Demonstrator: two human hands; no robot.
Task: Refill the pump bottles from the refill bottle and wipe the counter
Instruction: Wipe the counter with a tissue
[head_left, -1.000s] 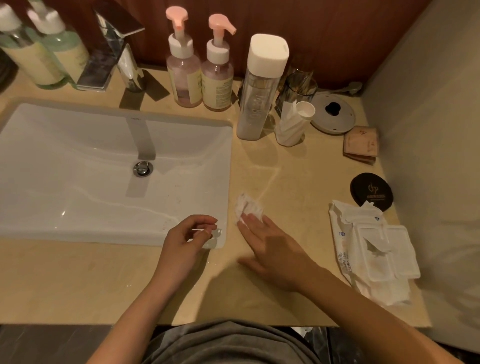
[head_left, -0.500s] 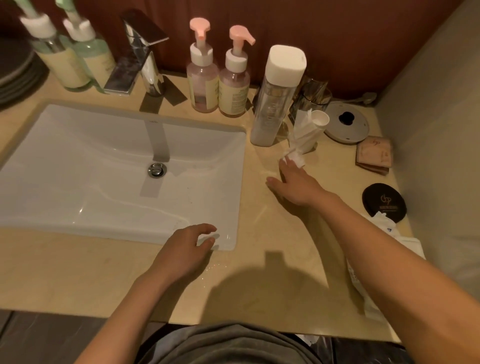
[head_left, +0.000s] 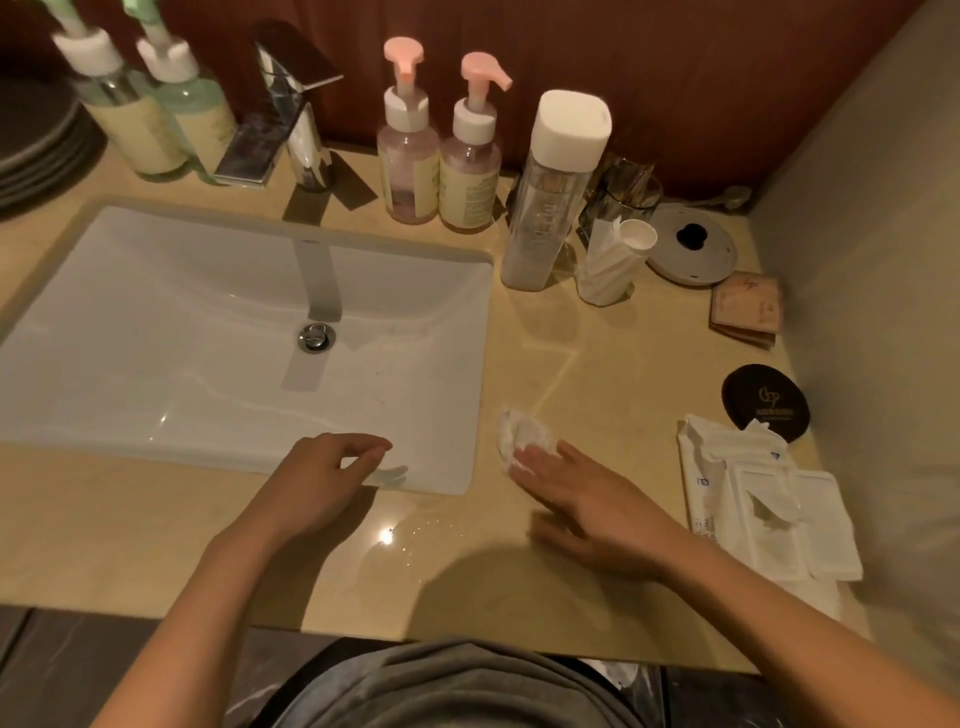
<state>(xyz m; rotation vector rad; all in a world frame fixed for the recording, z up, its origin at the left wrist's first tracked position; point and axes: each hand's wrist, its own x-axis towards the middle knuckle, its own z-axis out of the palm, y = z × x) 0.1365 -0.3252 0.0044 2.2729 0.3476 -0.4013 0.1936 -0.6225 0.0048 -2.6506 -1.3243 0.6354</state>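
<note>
Two hands at the counter (head_left: 597, 353): right hand (head_left: 587, 499) presses a wipe (head_left: 522, 434) with straight fingers, wiping; left hand (head_left: 322, 478) loosely curled, empty. Droplets (head_left: 415, 535) probably need wiping next.

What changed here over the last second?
The right hand, fingers flat on the crumpled wipe, pushed it toward the back of the counter, then drew it back beside the front right corner of the sink, where it is now. The left hand stayed at the sink's front rim; the pink pump bottles and tall refill bottle stood still.
</note>
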